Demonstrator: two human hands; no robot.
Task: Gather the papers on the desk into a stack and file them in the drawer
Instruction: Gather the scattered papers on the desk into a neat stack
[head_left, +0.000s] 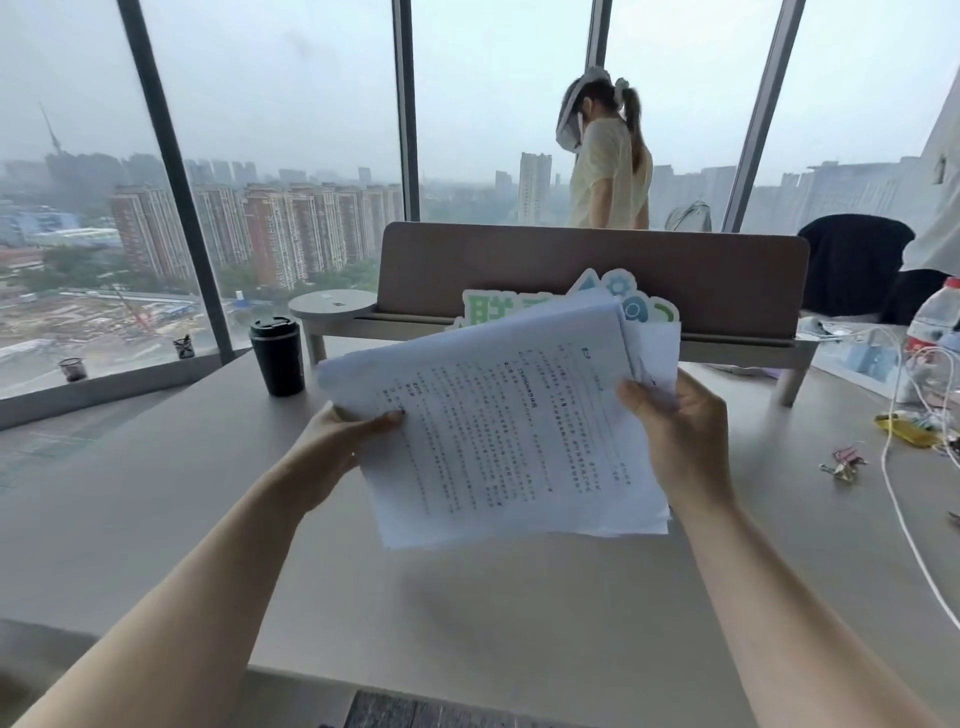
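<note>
Papers (498, 431) are held in the air above the desk (156, 499), a loose stack of thin white sheets with printed text on top (the edges are fanned and not aligned). The left hand (343, 436) pinches the left edge, thumb on top. The right hand (680, 431) grips the upper right corner. The desk surface is smooth, matte and beige. A black cylindrical cup (277, 356) with a lid stands behind the papers, well apart from them.
</note>
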